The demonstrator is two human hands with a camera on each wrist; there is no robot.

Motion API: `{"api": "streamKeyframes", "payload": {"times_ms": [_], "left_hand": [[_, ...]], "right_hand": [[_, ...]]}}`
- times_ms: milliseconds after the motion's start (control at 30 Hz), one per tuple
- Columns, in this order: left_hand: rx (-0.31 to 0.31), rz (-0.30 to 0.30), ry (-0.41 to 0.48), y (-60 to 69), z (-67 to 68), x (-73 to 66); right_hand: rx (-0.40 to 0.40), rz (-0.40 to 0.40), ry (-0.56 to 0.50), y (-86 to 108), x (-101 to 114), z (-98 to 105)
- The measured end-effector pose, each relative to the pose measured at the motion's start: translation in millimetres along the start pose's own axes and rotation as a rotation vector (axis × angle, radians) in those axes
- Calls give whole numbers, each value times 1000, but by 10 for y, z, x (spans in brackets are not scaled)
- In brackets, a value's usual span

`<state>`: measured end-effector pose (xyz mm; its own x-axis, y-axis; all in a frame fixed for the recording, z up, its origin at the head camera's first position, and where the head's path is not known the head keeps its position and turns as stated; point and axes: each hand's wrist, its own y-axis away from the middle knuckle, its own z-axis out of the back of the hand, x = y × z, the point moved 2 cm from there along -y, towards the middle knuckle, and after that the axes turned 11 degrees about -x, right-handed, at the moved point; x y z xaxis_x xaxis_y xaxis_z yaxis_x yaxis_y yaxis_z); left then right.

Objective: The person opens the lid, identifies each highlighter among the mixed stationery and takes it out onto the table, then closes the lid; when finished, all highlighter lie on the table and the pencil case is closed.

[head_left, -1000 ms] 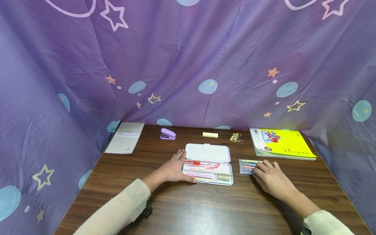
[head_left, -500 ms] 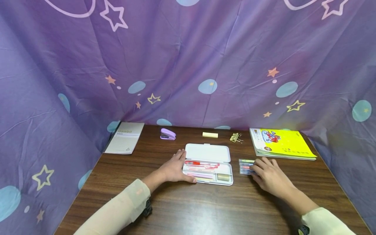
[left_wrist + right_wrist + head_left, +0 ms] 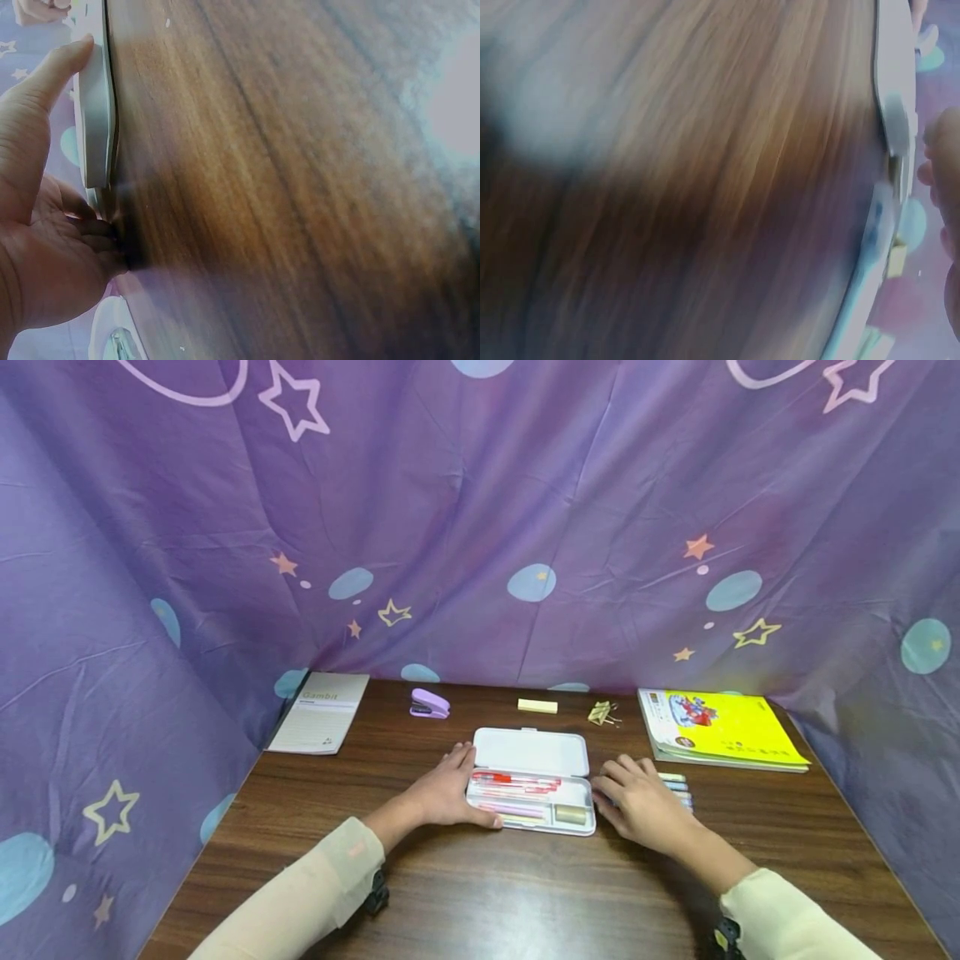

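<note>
A white pencil case (image 3: 530, 752) lies with its lid turned back at the middle of the table. Red pens (image 3: 517, 782), pale sticks and a tan block (image 3: 570, 814) lie in its tray. My left hand (image 3: 450, 791) rests against its left end, thumb straight along the front edge (image 3: 96, 97) and the other fingers at the side. Just right of the case is my right hand (image 3: 637, 795), over the left part of a clear pack of colored markers (image 3: 677, 787). Its fingertips are near the case's right edge; whether they hold anything is hidden.
Along the back stand a purple stapler (image 3: 430, 703), a yellow sticky-note pad (image 3: 537, 706) and gold binder clips (image 3: 602, 713). A grey notebook (image 3: 318, 714) lies at the far left, and yellow-covered books (image 3: 735, 731) at the back right. A purple curtain hangs behind.
My right hand has moved left from the right part of the marker pack to the pencil case's right edge; the pack's right ends now show beside it. The left hand stays put.
</note>
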<state>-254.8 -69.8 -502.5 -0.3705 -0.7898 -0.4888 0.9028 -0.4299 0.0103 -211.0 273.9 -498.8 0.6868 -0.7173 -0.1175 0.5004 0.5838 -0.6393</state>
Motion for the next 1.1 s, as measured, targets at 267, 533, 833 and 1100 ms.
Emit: {"api": "streamKeyframes", "payload": {"times_ms": [267,533,833,1100], "left_hand": [[2,12,4,9,-11,16],[8,16,15,1,-20,20],[4,5,8,-10,-7,22],[2,2,27,-3,8,11]], "right_hand": [[-5,53,-18,-182,214,-210],[30,66,-42,-274,398,-353],[42,47,-65,-340,507,-447],[40,6,-97,-363,534,-479]]}}
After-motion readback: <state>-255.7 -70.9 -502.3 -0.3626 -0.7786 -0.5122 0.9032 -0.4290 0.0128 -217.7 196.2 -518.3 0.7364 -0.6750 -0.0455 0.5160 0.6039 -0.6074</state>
